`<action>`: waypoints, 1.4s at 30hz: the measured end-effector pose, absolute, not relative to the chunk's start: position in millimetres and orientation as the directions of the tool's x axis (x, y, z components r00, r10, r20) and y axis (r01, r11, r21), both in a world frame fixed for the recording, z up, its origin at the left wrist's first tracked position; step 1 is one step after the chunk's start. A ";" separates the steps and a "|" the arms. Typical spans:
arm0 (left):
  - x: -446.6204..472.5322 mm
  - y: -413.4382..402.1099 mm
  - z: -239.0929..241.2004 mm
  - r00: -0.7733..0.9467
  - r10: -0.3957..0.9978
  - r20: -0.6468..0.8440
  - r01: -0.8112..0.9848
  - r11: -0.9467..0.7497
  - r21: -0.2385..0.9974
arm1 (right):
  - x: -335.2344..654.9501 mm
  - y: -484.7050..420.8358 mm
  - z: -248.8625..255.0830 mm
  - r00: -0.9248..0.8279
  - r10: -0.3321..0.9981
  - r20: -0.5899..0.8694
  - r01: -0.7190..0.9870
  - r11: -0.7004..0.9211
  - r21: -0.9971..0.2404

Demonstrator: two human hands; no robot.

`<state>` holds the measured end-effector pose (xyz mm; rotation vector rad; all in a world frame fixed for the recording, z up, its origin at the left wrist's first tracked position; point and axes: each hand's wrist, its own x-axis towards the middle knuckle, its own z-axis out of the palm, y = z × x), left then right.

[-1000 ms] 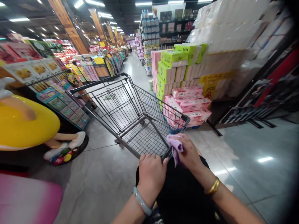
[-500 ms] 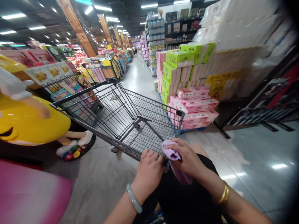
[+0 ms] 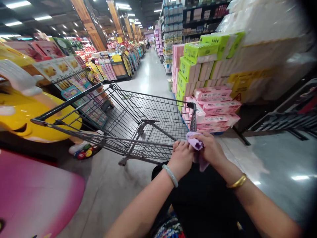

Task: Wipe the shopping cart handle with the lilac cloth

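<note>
An empty black wire shopping cart (image 3: 138, 122) stands in front of me on a grey supermarket floor, its front swung to the left. My left hand (image 3: 181, 158) is closed around the cart's handle bar; a pale green bangle sits on that wrist. Right beside it, my right hand (image 3: 210, 149) is closed on a small purple cloth (image 3: 195, 142) pressed against the handle near the cart's right rear corner. A gold bangle is on the right wrist.
Stacked pink and green tissue packs (image 3: 210, 86) rise just right of the cart. A large yellow candy figure (image 3: 32, 112) and a pink surface (image 3: 32, 195) sit at left, with snack racks (image 3: 81, 86) behind. The aisle (image 3: 148, 72) runs ahead between shelves.
The cart has swung leftward and both hands have moved up and right along the handle. The purple cloth stays under my right hand. The view has tilted down slightly.
</note>
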<state>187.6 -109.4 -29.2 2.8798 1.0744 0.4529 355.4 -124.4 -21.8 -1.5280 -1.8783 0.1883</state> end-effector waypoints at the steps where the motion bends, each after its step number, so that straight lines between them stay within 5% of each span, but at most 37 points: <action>1: 187.5 -104.8 -25.1 0.739 0.621 0.262 0.611 -0.781 0.128 | 358.7 -120.7 -20.2 -0.044 0.909 0.415 0.836 0.261 -0.483; 13: 115.5 -76.3 -12.6 0.414 0.852 0.320 0.861 -0.481 0.167 | 338.9 -109.4 -4.4 -0.022 0.954 0.298 0.975 0.086 -0.205; 26: 163.2 -64.0 -17.8 0.365 0.877 0.313 0.867 -0.443 0.229 | 321.5 -85.9 -17.1 0.003 0.921 0.389 0.932 0.138 -0.335; 32: 153.9 -64.0 -15.5 0.417 0.833 0.363 0.838 -0.507 0.202 | 346.2 -65.1 -12.4 0.019 0.948 0.319 0.958 0.074 -0.278; 39: 66.5 -89.8 -9.8 0.071 0.864 0.498 0.978 -0.158 0.134 | 381.1 -47.8 -14.3 0.068 0.949 0.308 0.970 0.010 -0.243; 42: 51.7 -91.6 -5.1 0.090 0.904 0.418 0.984 -0.144 0.100 | 384.6 -40.1 -15.3 0.085 0.950 0.301 0.969 -0.008 -0.248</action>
